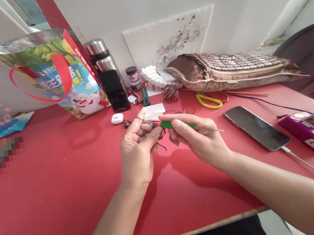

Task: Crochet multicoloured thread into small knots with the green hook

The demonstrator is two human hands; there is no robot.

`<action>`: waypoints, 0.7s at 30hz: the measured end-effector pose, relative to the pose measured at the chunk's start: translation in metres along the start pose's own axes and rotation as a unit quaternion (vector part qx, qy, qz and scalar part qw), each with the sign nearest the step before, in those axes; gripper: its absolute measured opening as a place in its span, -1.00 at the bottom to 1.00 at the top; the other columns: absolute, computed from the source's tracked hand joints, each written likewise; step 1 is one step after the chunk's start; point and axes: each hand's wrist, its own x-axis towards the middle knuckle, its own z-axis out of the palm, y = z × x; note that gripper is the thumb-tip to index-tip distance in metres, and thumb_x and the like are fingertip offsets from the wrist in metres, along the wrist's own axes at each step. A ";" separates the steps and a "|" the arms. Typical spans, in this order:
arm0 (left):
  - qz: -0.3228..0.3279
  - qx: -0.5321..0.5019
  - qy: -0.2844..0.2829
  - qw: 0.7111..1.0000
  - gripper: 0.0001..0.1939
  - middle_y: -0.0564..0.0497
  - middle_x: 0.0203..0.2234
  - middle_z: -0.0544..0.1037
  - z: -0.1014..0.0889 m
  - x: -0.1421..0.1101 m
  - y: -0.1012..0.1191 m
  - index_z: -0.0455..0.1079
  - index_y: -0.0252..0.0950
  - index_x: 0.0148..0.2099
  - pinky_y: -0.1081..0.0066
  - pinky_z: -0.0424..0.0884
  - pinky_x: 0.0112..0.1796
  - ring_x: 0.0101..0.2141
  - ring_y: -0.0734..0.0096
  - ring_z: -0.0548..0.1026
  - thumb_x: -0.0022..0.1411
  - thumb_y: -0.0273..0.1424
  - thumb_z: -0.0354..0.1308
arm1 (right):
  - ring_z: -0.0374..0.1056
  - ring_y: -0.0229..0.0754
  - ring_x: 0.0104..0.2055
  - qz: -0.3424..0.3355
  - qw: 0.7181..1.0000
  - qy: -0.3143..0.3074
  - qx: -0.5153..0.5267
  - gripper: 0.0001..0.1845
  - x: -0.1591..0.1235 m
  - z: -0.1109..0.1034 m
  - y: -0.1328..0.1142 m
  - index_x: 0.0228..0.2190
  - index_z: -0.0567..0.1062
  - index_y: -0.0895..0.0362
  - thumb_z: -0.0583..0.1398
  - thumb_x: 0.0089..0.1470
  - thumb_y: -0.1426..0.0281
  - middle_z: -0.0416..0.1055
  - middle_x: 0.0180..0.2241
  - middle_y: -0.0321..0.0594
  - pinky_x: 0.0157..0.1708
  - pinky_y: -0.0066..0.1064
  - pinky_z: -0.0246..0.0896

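Green hook (167,124) gripped, left fingers (151,138) pinching yarn (155,125)

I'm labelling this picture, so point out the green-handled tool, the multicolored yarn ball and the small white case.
Green-handled tool (166,124): head view, green handle.
Yarn ball (170,92): head view, wound strands.
White case (117,119): head view, front.

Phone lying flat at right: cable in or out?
In. The cable's white plug meets the near end of the phone. Whether it's charging, cannot tell; the screen is dark.
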 end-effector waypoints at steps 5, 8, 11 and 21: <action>0.018 0.000 -0.005 1.000 -0.42 0.15 -0.54 0.45 0.002 -0.002 -0.004 0.62 -0.29 0.15 0.61 0.22 -0.56 -0.53 0.62 0.33 0.04 -0.53 0.53 | 0.39 -0.18 -0.33 -0.171 0.964 0.010 -0.206 -0.65 -0.007 0.006 0.002 0.07 0.67 0.06 0.21 0.34 0.51 0.53 -0.31 -0.16 -0.18 -0.25 0.42; -0.009 -0.035 -0.048 0.998 -0.41 0.19 -0.58 0.38 -0.001 0.001 0.000 0.62 -0.30 0.13 0.63 0.22 -0.56 -0.55 0.64 0.31 0.01 -0.54 0.55 | 0.43 -0.12 -0.28 -0.208 0.953 -0.008 -0.221 -0.62 -0.010 0.006 0.002 0.13 0.64 0.06 0.20 0.37 0.48 0.51 -0.31 -0.13 -0.17 -0.22 0.45; -0.041 -0.050 -0.069 0.996 -0.32 0.19 -0.57 0.39 -0.006 0.005 0.005 0.60 -0.26 0.19 0.65 0.19 -0.59 -0.55 0.64 0.34 -0.03 -0.55 0.56 | 0.39 -0.15 -0.36 -0.180 0.966 -0.022 -0.183 -0.65 -0.009 0.003 0.003 0.13 0.64 0.02 0.18 0.41 0.40 0.47 -0.37 -0.19 -0.21 -0.22 0.44; -0.035 0.007 -0.060 0.998 -0.37 0.13 -0.47 0.51 -0.016 0.010 0.012 0.61 -0.31 0.15 0.59 0.37 -0.49 -0.48 0.56 0.49 -0.03 -0.58 0.53 | 0.30 -0.26 -0.45 -0.072 0.993 -0.051 -0.079 -0.72 -0.002 -0.007 0.001 0.03 0.70 -0.02 0.26 0.37 0.30 0.49 -0.39 -0.25 -0.41 -0.34 0.29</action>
